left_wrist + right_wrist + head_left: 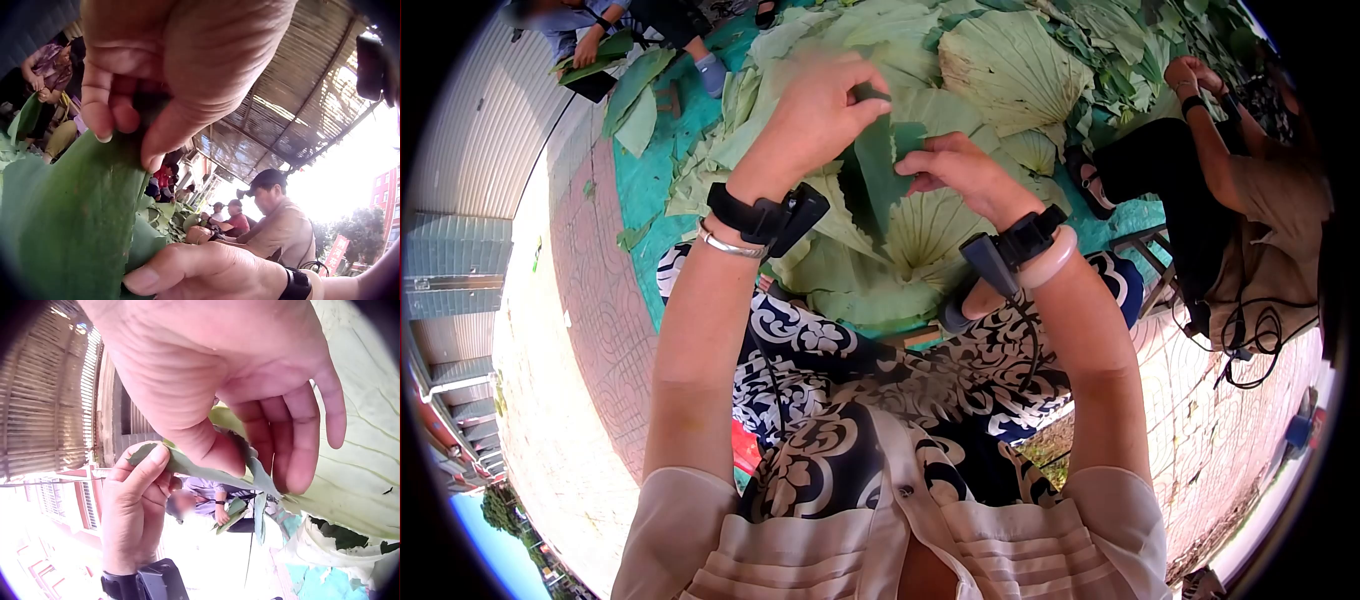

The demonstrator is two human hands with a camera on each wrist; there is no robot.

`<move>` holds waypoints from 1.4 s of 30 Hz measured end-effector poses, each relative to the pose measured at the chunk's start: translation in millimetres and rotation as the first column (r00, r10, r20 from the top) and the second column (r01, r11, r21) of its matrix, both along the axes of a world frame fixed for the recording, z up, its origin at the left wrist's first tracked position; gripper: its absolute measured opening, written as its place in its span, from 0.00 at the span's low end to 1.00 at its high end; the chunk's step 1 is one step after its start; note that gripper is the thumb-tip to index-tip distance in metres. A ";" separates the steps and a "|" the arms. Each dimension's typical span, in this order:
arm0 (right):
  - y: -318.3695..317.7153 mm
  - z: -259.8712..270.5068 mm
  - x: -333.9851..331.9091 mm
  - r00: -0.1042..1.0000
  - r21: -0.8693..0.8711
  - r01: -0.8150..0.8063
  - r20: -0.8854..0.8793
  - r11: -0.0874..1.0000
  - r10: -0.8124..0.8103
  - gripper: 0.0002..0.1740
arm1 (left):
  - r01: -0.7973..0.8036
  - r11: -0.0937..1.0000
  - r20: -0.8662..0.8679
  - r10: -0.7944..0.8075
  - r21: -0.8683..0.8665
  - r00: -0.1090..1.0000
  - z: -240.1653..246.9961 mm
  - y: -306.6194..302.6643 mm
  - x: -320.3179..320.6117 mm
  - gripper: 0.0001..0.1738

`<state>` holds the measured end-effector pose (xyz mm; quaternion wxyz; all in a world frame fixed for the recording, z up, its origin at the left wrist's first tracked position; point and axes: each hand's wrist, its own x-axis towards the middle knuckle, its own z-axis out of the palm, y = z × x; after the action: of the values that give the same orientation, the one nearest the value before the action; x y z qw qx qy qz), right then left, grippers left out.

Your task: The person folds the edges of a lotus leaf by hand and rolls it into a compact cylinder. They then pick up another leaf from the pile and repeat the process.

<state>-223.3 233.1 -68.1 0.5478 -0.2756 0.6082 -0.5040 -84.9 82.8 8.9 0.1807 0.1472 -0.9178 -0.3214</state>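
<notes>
A dark green lotus leaf (876, 178) hangs between the two hands, over a heap of paler lotus leaves. My left hand (815, 115) pinches its upper edge between thumb and fingers. Slightly lower and to the right, my right hand (960, 172) pinches another part of the same leaf. In the left wrist view the leaf (69, 219) spreads broad and smooth below the left thumb. Seen from the right wrist, the leaf's edge (206, 474) runs from the left hand (134, 503) to the right thumb, with the right little finger held apart.
Large pale lotus leaves (1010, 70) lie in front on a teal tarp (633, 185). A seated person's dark trouser leg (1145, 165) is at right; another person (585, 45) holds leaves at upper left. A white tub (312, 544) stands below in the right wrist view.
</notes>
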 end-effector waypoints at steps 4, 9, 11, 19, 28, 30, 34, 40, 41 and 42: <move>-2.0 -0.7 0.1 0.990 0.023 -0.083 -0.110 0.996 0.085 0.18 | -0.006 1.000 0.004 0.006 -0.007 1.000 -1.2 -1.8 -0.1 0.09; -4.1 -9.2 -2.0 0.980 0.011 -0.131 -0.152 0.991 0.131 0.17 | -0.017 1.000 0.017 0.017 0.003 1.000 -0.8 -0.9 -0.1 0.09; -5.4 -11.9 -2.9 0.976 0.019 -0.136 -0.169 0.991 0.137 0.17 | -0.018 1.000 0.018 0.018 0.005 1.000 -0.4 -0.1 -0.1 0.09; -5.2 -16.0 -3.7 0.999 0.013 -0.047 -0.010 0.999 0.047 0.16 | -0.013 1.000 0.003 0.013 -0.001 1.000 1.3 1.5 -0.3 0.09; -4.9 -19.4 -5.7 0.996 0.046 -0.053 0.077 0.998 0.049 0.17 | -0.013 0.999 -0.063 0.011 -0.032 0.998 -0.7 -2.6 0.8 0.09; -6.1 -19.4 -5.8 0.994 0.044 -0.067 0.088 0.997 0.063 0.17 | -0.013 0.999 -0.056 0.011 -0.040 0.998 0.5 -6.0 -0.3 0.08; -3.2 -9.0 -4.9 0.993 0.062 -0.100 0.075 0.993 0.095 0.17 | -0.026 0.999 -0.045 0.025 -0.030 0.999 1.7 -6.4 0.4 0.08; -3.4 -8.0 -2.2 0.992 0.050 -0.126 -0.010 0.991 0.127 0.17 | -0.029 0.999 -0.046 0.027 -0.035 0.999 -0.3 -8.9 1.0 0.09; -3.9 -11.4 -2.4 0.989 0.041 -0.147 -0.025 0.988 0.148 0.17 | -0.028 0.999 -0.043 0.026 -0.041 0.999 -0.1 -8.8 1.1 0.09; -4.6 -13.2 -2.7 0.988 0.047 -0.149 -0.032 0.988 0.151 0.16 | -0.027 0.999 -0.039 0.025 -0.047 0.999 0.4 -8.6 1.1 0.09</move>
<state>-226.0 228.4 -81.4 0.5792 -0.3174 0.6064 -0.4429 -83.8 74.1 9.3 0.2060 0.1487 -0.9194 -0.3001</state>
